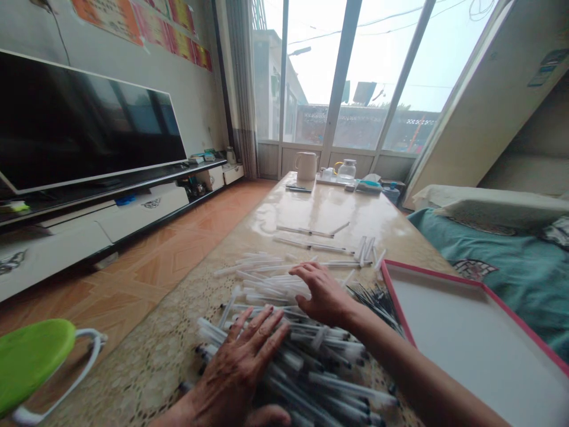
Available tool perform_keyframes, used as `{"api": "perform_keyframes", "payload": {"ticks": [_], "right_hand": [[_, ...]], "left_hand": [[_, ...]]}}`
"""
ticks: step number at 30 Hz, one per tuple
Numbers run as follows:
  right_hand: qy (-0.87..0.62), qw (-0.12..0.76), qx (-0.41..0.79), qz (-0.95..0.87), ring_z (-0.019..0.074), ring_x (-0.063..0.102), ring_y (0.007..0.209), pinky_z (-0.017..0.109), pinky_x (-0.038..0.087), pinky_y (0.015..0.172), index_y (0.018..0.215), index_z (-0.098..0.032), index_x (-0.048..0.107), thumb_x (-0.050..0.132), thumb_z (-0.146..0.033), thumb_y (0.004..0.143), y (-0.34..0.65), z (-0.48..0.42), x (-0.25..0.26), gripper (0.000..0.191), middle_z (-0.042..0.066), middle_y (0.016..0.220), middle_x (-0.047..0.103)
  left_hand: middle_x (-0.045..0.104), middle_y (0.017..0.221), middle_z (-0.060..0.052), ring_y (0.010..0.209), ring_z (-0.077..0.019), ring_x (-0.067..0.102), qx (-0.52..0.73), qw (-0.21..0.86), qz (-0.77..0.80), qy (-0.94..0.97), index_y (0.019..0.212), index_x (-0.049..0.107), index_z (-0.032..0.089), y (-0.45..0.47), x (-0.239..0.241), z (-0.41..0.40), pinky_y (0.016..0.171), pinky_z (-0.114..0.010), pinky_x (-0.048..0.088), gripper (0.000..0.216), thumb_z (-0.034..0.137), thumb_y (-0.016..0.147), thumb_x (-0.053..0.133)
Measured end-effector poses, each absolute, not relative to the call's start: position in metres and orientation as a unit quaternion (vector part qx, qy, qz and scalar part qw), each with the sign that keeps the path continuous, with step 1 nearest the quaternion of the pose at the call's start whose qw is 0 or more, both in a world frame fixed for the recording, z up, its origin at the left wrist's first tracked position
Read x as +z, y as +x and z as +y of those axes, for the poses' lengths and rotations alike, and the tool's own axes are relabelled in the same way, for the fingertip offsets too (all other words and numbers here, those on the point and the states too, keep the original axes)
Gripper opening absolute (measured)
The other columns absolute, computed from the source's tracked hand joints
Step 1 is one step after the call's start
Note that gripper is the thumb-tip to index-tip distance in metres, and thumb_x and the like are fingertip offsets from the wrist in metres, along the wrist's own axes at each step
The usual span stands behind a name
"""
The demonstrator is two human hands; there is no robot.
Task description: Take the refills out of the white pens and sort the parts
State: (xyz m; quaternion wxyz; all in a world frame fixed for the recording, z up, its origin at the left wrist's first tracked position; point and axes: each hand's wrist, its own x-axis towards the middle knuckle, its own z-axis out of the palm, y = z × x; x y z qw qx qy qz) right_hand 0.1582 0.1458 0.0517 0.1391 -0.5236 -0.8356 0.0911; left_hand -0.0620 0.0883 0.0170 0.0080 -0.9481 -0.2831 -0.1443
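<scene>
A big heap of clear plastic pen barrels and pens lies on the near part of a long glossy table. My left hand rests flat on the near side of the heap, fingers spread. Farther in, my right hand lies palm down on the heap with its fingers stretched to the left. Neither hand grips anything. A bundle of thin dark refills sits just right of my right wrist. Loose pen parts are scattered beyond the heap.
A white tray with a red rim lies at the right edge of the table. A white jug, glass pot and small items stand at the far end. A green stool stands near left, a TV on the left, and a teal bed on the right.
</scene>
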Motion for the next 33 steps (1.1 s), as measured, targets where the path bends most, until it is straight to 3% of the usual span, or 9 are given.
{"api": "perform_keyframes", "payload": {"ticks": [7,11,14,17,24,29,33], "right_hand": [[-0.469,0.050,0.142,-0.870,0.0277,0.048,0.107,0.042,0.035,0.091,0.117,-0.018,0.052,0.064,-0.022,0.059,0.136,0.189,0.041,0.060,0.011,0.114,0.058],[-0.447,0.007,0.171,-0.878,0.0266,0.049,0.108,0.041,0.036,0.091,0.119,-0.019,0.052,0.065,-0.022,0.058,0.134,0.208,0.040,0.062,0.011,0.121,0.051],[-0.434,-0.016,0.185,-0.882,0.0251,0.046,0.112,0.038,0.036,0.093,0.122,-0.019,0.049,0.068,-0.024,0.056,0.135,0.214,0.040,0.069,0.010,0.128,0.045],[-0.419,-0.032,0.192,-0.887,0.0261,0.042,0.116,0.038,0.035,0.095,0.126,-0.020,0.045,0.070,-0.022,0.053,0.136,0.214,0.041,0.077,0.010,0.132,0.040],[-0.399,-0.051,0.200,-0.893,0.0286,0.037,0.121,0.046,0.029,0.099,0.131,-0.022,0.039,0.071,-0.031,0.053,0.142,0.214,0.040,0.085,0.010,0.138,0.033],[-0.403,-0.072,0.187,-0.893,0.0346,0.031,0.124,0.056,0.028,0.096,0.135,-0.020,0.032,0.070,-0.034,0.053,0.139,0.209,0.041,0.091,0.013,0.143,0.025],[-0.401,-0.055,0.151,-0.902,0.0338,0.032,0.124,0.053,0.030,0.095,0.135,-0.021,0.030,0.069,-0.037,0.055,0.137,0.204,0.038,0.091,0.014,0.144,0.024]], "left_hand": [[0.041,0.138,-0.011,0.123,-0.0306,0.038,-0.148,0.023,-0.250,-0.957,0.140,0.023,0.019,-0.060,0.004,0.093,0.103,-0.048,0.027,0.086,0.065,0.071,0.046],[0.041,0.138,-0.011,0.125,-0.0320,0.035,-0.178,0.055,-0.263,-0.947,0.139,0.025,0.020,-0.059,-0.006,0.094,0.104,-0.053,0.021,0.083,0.062,0.072,0.049],[0.044,0.136,-0.008,0.124,-0.0288,0.037,-0.184,0.076,-0.256,-0.946,0.139,0.024,0.022,-0.059,0.002,0.090,0.105,-0.054,0.017,0.066,0.039,0.081,0.052],[0.049,0.132,-0.003,0.122,-0.0238,0.042,-0.155,0.076,-0.217,-0.961,0.137,0.027,0.029,-0.061,0.018,0.083,0.105,-0.048,0.026,0.060,0.021,0.083,0.050],[0.051,0.130,0.001,0.119,-0.0194,0.046,-0.129,0.095,-0.158,-0.974,0.135,0.031,0.035,-0.063,0.013,0.074,0.098,-0.037,0.040,0.058,0.018,0.083,0.052],[0.048,0.133,-0.001,0.122,-0.0224,0.042,-0.136,0.145,-0.158,-0.967,0.133,0.035,0.031,-0.064,0.005,0.074,0.104,-0.043,0.029,0.053,0.029,0.083,0.052],[0.045,0.136,-0.001,0.126,-0.0257,0.036,-0.130,0.190,-0.171,-0.958,0.134,0.034,0.031,-0.062,0.012,0.075,0.105,-0.048,0.020,0.054,0.031,0.083,0.052]]}}
